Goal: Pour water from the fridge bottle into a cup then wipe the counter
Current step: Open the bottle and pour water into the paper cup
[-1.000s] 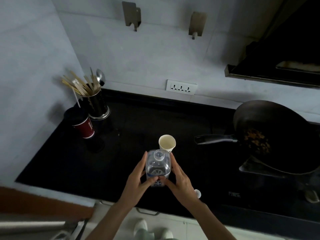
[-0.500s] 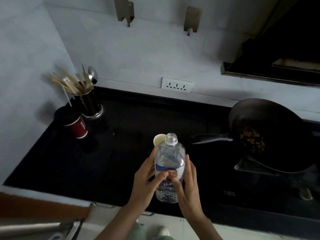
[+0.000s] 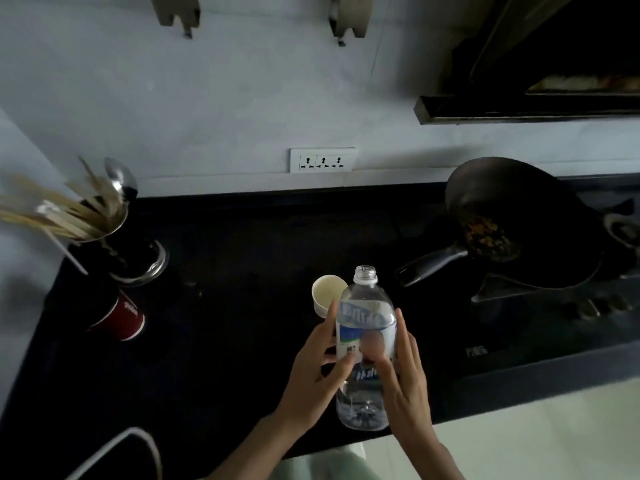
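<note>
A clear plastic water bottle point(image 3: 363, 306) with a blue and white label is lifted above the black counter point(image 3: 225, 306), its mouth uncapped and leaning away from me. My left hand point(image 3: 317, 372) grips its left side with the thumb across the label. My right hand point(image 3: 403, 372) holds the right side, thumb on the front. A small white paper cup point(image 3: 325, 294) stands upright on the counter just behind the bottle's left shoulder, partly hidden by it.
A metal holder of chopsticks and a spoon point(image 3: 100, 220) and a red cup point(image 3: 121, 317) stand at the left. A dark wok with food point(image 3: 512, 226) sits on the stove at the right, handle pointing toward the cup. A wall socket point(image 3: 323, 160) is behind.
The bottle has been raised off the counter and tipped so its open mouth points away, toward the cup. Both hands stayed on it. The camera moved closer and lower.
</note>
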A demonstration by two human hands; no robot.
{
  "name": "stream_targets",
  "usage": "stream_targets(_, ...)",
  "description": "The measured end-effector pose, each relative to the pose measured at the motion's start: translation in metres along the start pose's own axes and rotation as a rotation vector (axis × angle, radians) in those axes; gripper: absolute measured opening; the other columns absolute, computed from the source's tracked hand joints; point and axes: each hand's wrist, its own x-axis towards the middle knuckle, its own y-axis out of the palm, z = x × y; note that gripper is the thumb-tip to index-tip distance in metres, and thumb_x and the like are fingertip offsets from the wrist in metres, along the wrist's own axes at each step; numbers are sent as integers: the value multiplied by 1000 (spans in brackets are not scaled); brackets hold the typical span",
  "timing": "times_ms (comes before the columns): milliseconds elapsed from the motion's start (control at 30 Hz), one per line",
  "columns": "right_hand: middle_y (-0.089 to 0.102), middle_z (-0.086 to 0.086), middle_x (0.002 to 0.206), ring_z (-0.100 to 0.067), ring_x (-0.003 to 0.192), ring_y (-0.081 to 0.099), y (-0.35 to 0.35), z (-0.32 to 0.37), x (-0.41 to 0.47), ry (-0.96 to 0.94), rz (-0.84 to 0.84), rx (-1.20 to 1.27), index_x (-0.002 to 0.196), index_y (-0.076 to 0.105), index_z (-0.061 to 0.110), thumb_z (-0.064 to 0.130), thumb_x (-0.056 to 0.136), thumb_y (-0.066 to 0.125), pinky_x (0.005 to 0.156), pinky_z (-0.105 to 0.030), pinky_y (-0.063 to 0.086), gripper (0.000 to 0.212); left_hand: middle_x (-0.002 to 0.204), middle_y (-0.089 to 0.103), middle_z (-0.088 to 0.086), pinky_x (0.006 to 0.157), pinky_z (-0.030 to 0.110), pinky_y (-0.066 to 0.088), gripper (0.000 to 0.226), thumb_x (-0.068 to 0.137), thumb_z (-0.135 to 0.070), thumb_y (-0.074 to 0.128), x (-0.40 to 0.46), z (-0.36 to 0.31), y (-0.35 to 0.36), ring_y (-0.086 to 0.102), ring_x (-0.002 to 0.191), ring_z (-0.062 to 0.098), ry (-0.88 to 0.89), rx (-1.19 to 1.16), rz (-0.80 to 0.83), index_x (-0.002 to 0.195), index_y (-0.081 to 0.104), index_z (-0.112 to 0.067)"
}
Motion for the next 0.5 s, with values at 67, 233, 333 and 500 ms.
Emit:
stream_targets(67, 35, 42, 129, 12, 120, 45, 5, 1, 0, 36, -27, -32, 133, 17, 70, 68, 83, 40, 84, -18, 50, 55, 135, 53, -18, 89, 21, 51, 63, 92, -41, 52, 2, 6, -5, 55, 122, 7, -6, 6, 18, 147, 20, -48)
stream_targets(233, 37, 43, 126, 15, 115, 46, 13, 6, 1, 81, -80, -135, 138, 17, 66, 73, 82, 35, 79, -17, 45, 59, 129, 58, -13, 87, 25, 53, 61, 87, -50, 54, 5, 15, -7, 61, 113, 6, -64, -50, 12, 141, 25, -59)
stream_targets(333, 39, 43, 124, 14, 113, 49, 15, 10, 3, 101, -94, -139, 136, 18, 67, 82, 78, 32, 77, -15, 45, 62, 125, 61, -11, 82, 16, 51, 62, 85, -52, 53, 6, 17, -7, 62, 110, 3, -88, -96, 4, 142, 27, -50)
stream_targets(500, 38, 46, 121, 17, 109, 48, 18, 14, 6, 135, -87, -168, 132, 16, 73, 88, 73, 30, 75, -16, 47, 62, 122, 63, -6, 78, 20, 54, 59, 89, -53, 48, 7, 23, -6, 65, 108, 9, -74, -104, -17, 143, 25, -54)
